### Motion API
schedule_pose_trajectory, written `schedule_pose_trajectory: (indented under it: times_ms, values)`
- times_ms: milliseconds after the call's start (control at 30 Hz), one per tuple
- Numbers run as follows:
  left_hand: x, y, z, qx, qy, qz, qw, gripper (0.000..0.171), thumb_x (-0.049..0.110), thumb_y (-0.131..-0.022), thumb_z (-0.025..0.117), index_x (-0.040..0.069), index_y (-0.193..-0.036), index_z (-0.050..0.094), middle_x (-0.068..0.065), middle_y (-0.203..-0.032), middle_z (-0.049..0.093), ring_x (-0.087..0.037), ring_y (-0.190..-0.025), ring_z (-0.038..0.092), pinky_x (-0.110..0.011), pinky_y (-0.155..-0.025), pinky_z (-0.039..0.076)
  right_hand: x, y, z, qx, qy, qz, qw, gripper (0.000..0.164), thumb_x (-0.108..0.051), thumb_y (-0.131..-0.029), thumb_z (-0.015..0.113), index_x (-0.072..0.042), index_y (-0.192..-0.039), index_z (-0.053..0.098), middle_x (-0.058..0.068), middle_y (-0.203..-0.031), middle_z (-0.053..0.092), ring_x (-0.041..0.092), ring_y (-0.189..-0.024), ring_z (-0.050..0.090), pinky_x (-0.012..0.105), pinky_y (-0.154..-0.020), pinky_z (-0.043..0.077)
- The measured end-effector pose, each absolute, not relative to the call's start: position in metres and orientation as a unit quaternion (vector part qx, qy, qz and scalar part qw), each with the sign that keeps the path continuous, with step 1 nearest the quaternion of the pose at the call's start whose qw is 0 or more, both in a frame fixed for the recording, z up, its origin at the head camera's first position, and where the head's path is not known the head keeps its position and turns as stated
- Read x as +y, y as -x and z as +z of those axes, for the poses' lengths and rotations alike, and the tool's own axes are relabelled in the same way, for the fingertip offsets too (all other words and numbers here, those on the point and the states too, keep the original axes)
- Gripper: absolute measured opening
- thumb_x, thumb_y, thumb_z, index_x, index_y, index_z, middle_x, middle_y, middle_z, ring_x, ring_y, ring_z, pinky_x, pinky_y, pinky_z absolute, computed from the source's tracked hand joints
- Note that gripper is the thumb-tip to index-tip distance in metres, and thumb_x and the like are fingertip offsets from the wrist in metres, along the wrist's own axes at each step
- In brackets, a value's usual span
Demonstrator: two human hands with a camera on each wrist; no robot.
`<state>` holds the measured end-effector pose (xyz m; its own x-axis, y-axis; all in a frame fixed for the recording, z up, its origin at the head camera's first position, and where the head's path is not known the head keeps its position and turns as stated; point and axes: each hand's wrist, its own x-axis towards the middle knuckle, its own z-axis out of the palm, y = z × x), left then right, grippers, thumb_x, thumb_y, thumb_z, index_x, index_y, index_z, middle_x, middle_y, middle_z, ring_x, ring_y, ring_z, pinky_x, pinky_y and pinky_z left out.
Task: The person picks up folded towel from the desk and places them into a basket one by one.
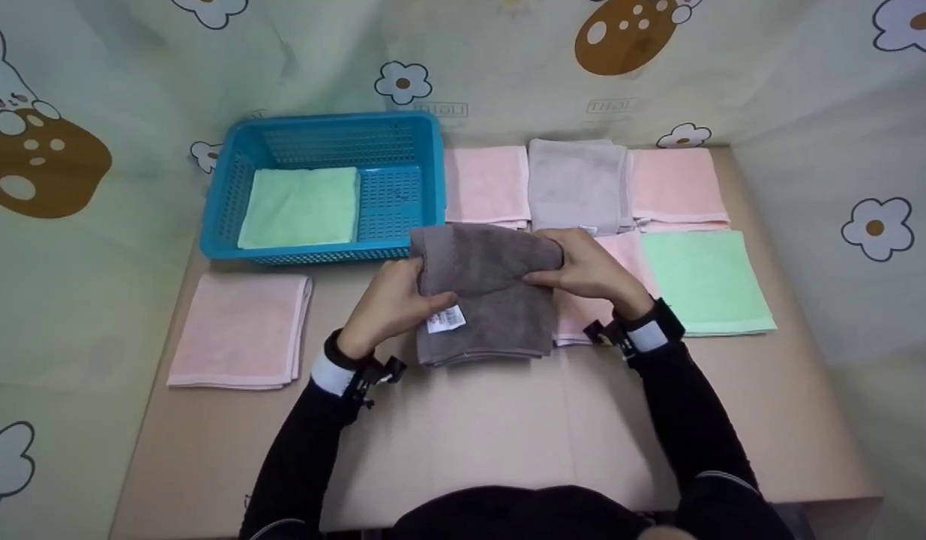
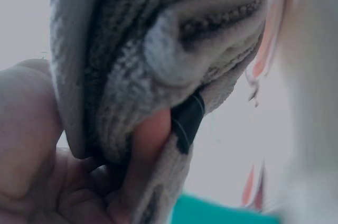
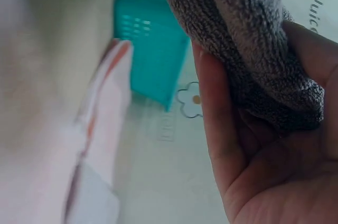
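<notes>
A folded dark grey towel (image 1: 492,292) is held up over the middle of the table between both hands. The left hand (image 1: 394,301) pinches its left edge, thumb on the front beside a white label (image 1: 446,319). In the left wrist view, a finger of that hand reaches in between the layers of the towel (image 2: 158,60). The right hand (image 1: 586,266) grips the upper right edge, thumb in front. Seen from the right wrist, the thick folded edge of the towel (image 3: 248,39) lies between thumb and fingers.
A blue basket (image 1: 425,247) at the back left holds a folded green towel (image 1: 301,206). A pink towel (image 1: 238,330) lies in front of it. To the right are pink towels (image 1: 489,184), a light grey towel (image 1: 579,184) and another green towel (image 1: 706,281). Printed curtains surround the table.
</notes>
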<state>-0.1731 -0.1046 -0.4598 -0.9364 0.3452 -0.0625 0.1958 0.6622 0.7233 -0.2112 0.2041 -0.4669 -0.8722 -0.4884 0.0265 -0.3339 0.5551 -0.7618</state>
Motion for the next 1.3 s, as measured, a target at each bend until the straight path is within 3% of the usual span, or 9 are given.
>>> schedule_pose_trajectory:
  times_ms: [133, 233, 333, 467, 567, 700, 900, 1167, 1300]
  values:
    - [-0.118, 0.181, -0.441, 0.911, -0.136, 0.381, 0.078, 0.037, 0.032, -0.086, 0.081, 0.002, -0.099, 0.065, -0.006, -0.084, 0.065, -0.019, -0.074, 0.058, -0.033, -0.065, 0.047, 0.19, 0.225, -0.451, 0.87, 0.226, -0.431, 0.076, 0.027, -0.018, -0.082, 0.087, -0.007, -0.1, 0.071, 0.001, -0.088, 0.067, 0.017, -0.085, 0.06, 0.032, -0.08, 0.046]
    - [-0.13, 0.187, -0.429, 0.914, -0.128, 0.382, 0.055, 0.036, 0.032, -0.087, 0.081, 0.003, -0.089, 0.059, -0.002, -0.074, 0.053, -0.018, -0.067, 0.05, -0.031, -0.061, 0.04, 0.176, 0.236, -0.439, 0.86, 0.218, -0.457, 0.066, 0.03, -0.017, -0.082, 0.088, -0.006, -0.105, 0.071, 0.003, -0.098, 0.068, 0.017, -0.093, 0.06, 0.032, -0.087, 0.046]
    - [-0.144, 0.195, -0.422, 0.914, -0.117, 0.387, 0.02, 0.034, 0.029, -0.089, 0.078, 0.005, -0.086, 0.055, -0.001, -0.073, 0.046, -0.019, -0.066, 0.046, -0.032, -0.06, 0.036, 0.157, 0.248, -0.429, 0.84, 0.208, -0.498, 0.061, 0.041, -0.015, -0.082, 0.088, -0.007, -0.118, 0.07, 0.006, -0.114, 0.069, 0.017, -0.106, 0.06, 0.035, -0.097, 0.046]
    - [-0.163, 0.21, -0.421, 0.912, -0.089, 0.399, -0.047, 0.024, 0.022, -0.09, 0.072, 0.001, -0.097, 0.063, -0.011, -0.082, 0.063, -0.023, -0.074, 0.056, -0.035, -0.065, 0.042, 0.127, 0.267, -0.421, 0.811, 0.21, -0.543, 0.059, 0.056, -0.011, -0.086, 0.084, -0.009, -0.138, 0.063, 0.007, -0.134, 0.064, 0.017, -0.121, 0.058, 0.036, -0.105, 0.047]
    - [-0.176, 0.223, -0.423, 0.909, -0.062, 0.401, -0.092, 0.026, 0.018, -0.09, 0.068, -0.003, -0.106, 0.067, -0.017, -0.093, 0.07, -0.025, -0.08, 0.059, -0.036, -0.07, 0.044, 0.104, 0.279, -0.417, 0.807, 0.212, -0.548, 0.059, 0.065, -0.011, -0.091, 0.079, -0.012, -0.15, 0.052, 0.008, -0.148, 0.056, 0.018, -0.126, 0.057, 0.035, -0.104, 0.05]
    - [-0.194, 0.236, -0.426, 0.909, -0.023, 0.399, -0.121, 0.026, 0.018, -0.093, 0.064, -0.003, -0.107, 0.066, -0.013, -0.088, 0.063, -0.024, -0.08, 0.054, -0.033, -0.071, 0.041, 0.074, 0.294, -0.415, 0.826, 0.202, -0.523, 0.057, 0.072, -0.012, -0.097, 0.072, -0.017, -0.16, 0.038, 0.007, -0.164, 0.039, 0.018, -0.142, 0.047, 0.031, -0.11, 0.045]
    - [-0.223, 0.25, -0.419, 0.913, 0.038, 0.382, -0.136, 0.025, 0.023, -0.096, 0.063, -0.001, -0.104, 0.064, -0.01, -0.086, 0.053, -0.024, -0.083, 0.05, -0.033, -0.07, 0.036, 0.029, 0.318, -0.413, 0.83, 0.184, -0.518, 0.093, 0.069, -0.012, -0.103, 0.062, -0.018, -0.164, 0.028, 0.01, -0.168, 0.032, 0.018, -0.153, 0.034, 0.029, -0.12, 0.036]
    - [-0.254, 0.271, -0.42, 0.933, 0.099, 0.324, -0.122, 0.035, 0.028, -0.097, 0.058, -0.004, -0.113, 0.06, -0.024, -0.117, 0.061, -0.042, -0.12, 0.053, -0.059, -0.099, 0.04, -0.022, 0.337, -0.415, 0.854, 0.179, -0.476, 0.112, 0.066, -0.012, -0.108, 0.051, -0.015, -0.165, 0.018, 0.007, -0.17, 0.029, 0.014, -0.156, 0.028, 0.025, -0.122, 0.031]
    - [-0.265, 0.28, -0.428, 0.936, 0.106, 0.32, -0.099, 0.04, 0.03, -0.1, 0.054, -0.006, -0.119, 0.058, -0.027, -0.122, 0.061, -0.045, -0.118, 0.055, -0.062, -0.099, 0.042, -0.036, 0.343, -0.426, 0.853, 0.176, -0.478, 0.114, 0.066, -0.01, -0.109, 0.049, -0.014, -0.166, 0.016, 0.008, -0.171, 0.026, 0.016, -0.157, 0.026, 0.026, -0.123, 0.03]
